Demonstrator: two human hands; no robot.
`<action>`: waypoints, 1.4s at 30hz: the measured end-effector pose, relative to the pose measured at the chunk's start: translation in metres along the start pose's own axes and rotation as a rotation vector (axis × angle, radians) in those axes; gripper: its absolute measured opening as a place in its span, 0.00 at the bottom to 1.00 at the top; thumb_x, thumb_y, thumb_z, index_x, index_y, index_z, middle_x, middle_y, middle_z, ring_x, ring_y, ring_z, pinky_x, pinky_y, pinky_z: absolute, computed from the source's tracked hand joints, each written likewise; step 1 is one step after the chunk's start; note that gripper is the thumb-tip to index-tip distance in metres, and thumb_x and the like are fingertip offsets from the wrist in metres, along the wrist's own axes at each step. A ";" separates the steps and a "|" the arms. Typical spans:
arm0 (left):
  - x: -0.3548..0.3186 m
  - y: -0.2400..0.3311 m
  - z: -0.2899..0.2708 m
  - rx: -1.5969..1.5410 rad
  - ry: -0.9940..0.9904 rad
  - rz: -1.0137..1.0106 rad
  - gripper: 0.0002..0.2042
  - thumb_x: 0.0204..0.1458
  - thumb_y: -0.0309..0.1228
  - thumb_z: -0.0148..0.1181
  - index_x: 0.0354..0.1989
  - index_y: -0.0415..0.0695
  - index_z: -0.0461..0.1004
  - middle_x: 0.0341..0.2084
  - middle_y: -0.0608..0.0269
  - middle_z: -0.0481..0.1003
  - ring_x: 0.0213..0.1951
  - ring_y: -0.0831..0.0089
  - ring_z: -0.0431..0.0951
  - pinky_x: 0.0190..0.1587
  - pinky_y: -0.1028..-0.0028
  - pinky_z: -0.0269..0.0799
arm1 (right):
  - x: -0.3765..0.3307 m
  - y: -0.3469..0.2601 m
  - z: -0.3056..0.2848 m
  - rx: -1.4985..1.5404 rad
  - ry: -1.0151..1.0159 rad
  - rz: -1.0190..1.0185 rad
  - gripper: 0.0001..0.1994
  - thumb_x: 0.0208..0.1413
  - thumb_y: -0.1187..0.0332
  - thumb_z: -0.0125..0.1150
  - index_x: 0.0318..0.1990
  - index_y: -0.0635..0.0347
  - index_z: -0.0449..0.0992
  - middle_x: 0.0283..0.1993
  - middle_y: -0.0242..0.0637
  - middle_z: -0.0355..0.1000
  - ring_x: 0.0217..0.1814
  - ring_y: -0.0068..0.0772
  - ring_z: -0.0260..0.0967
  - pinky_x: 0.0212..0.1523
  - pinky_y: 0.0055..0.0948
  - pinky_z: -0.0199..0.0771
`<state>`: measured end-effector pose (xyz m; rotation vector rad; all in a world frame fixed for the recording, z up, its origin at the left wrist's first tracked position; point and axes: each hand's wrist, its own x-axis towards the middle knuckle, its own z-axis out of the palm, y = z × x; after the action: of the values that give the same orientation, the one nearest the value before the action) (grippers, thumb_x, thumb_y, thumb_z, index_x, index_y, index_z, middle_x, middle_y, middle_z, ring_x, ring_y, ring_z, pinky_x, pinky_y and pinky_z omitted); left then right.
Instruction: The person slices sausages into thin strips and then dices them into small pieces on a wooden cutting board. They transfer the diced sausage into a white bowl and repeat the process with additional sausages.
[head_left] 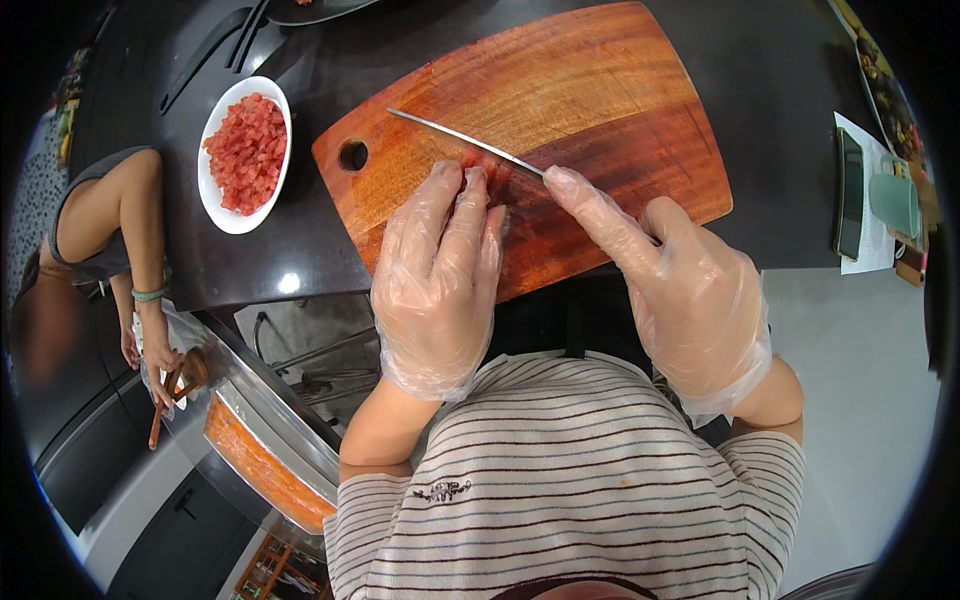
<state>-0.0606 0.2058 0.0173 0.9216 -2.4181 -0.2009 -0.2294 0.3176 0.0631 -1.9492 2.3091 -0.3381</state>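
Note:
A wooden cutting board [610, 80] lies on the dark counter before me. In a clear plastic glove, my left hand [435, 285] has its fingers together and curled down, holding a piece of red tomato [490, 168] on the board; the fingers partly hide it. My right hand [690, 285], gloved too, is closed around the handle of a kitchen knife [450, 132], index finger stretched along the blade's spine. The blade points away to the left, its edge beside the tomato at the left fingertips. Left of the board stands a white bowl [236, 224] of small red tomato cubes [247, 155].
At the far left another person's hand [158, 360] holds a brown stick-like tool near a metal tray of orange food [262, 455]. Chopsticks [247, 38] and a black utensil [205, 55] lie behind the bowl. A phone [849, 195] and paper [872, 240] are at right.

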 end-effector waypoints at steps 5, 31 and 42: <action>-0.001 -0.003 0.003 -0.026 0.017 -0.008 0.15 0.50 0.24 0.74 0.48 0.40 0.84 0.48 0.54 0.83 0.49 0.57 0.84 0.52 0.64 0.79 | 0.001 0.001 -0.001 0.002 0.012 -0.020 0.41 0.51 0.83 0.62 0.70 0.27 0.72 0.24 0.31 0.55 0.19 0.29 0.61 0.20 0.32 0.71; 0.002 -0.008 0.002 -0.084 -0.001 -0.002 0.16 0.47 0.20 0.74 0.46 0.37 0.83 0.47 0.54 0.81 0.46 0.57 0.83 0.49 0.63 0.79 | 0.013 -0.007 -0.001 -0.097 -0.066 -0.080 0.41 0.50 0.81 0.61 0.71 0.27 0.71 0.23 0.31 0.54 0.17 0.27 0.60 0.17 0.28 0.69; -0.004 -0.009 0.005 -0.143 0.072 -0.047 0.18 0.46 0.23 0.76 0.48 0.40 0.83 0.47 0.53 0.80 0.46 0.57 0.83 0.49 0.64 0.80 | 0.009 0.002 0.005 -0.008 -0.096 -0.016 0.41 0.52 0.82 0.63 0.72 0.27 0.69 0.22 0.33 0.59 0.17 0.33 0.63 0.18 0.34 0.72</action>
<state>-0.0556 0.2012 0.0079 0.9064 -2.2854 -0.3474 -0.2318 0.3083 0.0585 -1.9428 2.2399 -0.2315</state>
